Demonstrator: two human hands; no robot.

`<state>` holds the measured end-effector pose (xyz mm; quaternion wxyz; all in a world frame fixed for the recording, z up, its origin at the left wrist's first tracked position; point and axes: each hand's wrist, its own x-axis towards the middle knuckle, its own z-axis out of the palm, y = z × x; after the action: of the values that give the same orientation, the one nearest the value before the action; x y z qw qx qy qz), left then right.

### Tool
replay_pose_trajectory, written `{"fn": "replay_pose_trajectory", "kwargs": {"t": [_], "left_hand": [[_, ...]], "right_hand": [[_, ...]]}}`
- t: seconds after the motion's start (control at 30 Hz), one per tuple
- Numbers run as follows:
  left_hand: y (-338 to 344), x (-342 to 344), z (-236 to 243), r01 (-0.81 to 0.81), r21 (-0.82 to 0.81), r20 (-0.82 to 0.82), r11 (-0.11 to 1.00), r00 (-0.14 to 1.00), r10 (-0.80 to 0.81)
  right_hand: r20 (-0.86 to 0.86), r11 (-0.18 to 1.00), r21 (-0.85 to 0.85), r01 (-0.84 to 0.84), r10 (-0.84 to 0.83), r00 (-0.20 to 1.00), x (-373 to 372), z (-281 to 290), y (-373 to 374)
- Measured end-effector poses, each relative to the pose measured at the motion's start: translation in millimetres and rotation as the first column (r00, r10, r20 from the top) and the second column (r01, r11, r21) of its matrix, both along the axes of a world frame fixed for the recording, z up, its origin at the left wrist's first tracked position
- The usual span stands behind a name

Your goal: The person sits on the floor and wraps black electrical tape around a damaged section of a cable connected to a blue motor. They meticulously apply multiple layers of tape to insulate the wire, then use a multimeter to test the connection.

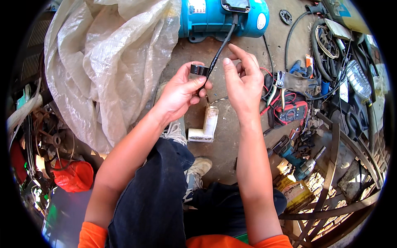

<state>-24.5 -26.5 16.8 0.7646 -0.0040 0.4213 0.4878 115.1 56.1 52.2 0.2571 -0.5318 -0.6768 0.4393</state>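
Note:
My left hand (177, 96) is closed on a roll of black electrical tape (199, 70), held between thumb and fingers. The lower part of a black cable (219, 50) runs down into the same hand, and its end is partly hidden by the fingers. At its upper end, the cable enters the black box on top of a blue electric motor (202, 21). Just right of the cable, my right hand (245, 86) is raised with thumb and forefinger apart and holds nothing that I can see. An L-shaped white pipe piece (205, 126) lies on the floor below my left hand.
A crumpled translucent plastic sheet (115, 62) spreads at left beside the motor. To the right lie pliers (278, 84), a red multimeter (291, 112), a cordless power tool (300, 163) and coiled cables (326, 45). Curved metal strips (331, 165) reach in at lower right; a red bag (73, 175) sits lower left.

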Motion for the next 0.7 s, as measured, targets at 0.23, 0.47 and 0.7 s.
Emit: {"fn": "replay_pose_trajectory", "kwargs": {"t": [0.23, 0.47, 0.7], "left_hand": [[-1, 8, 5, 0.011, 0.054, -0.283, 0.998, 0.959, 0.005], [-1, 5, 14, 0.09, -0.009, -0.193, 0.996, 0.977, -0.09], [-5, -1, 5, 0.034, -0.104, 0.199, 0.994, 0.98, -0.013]], "right_hand": [[0.049, 0.978, 0.084, -0.193, 0.189, 0.981, -8, 15, -21], [-0.322, 0.75, -0.617, 0.238, -0.516, 0.794, 11, -9, -44], [-0.46, 0.67, -0.74, -0.047, -0.454, 0.763, 4, -36, -38]]}}
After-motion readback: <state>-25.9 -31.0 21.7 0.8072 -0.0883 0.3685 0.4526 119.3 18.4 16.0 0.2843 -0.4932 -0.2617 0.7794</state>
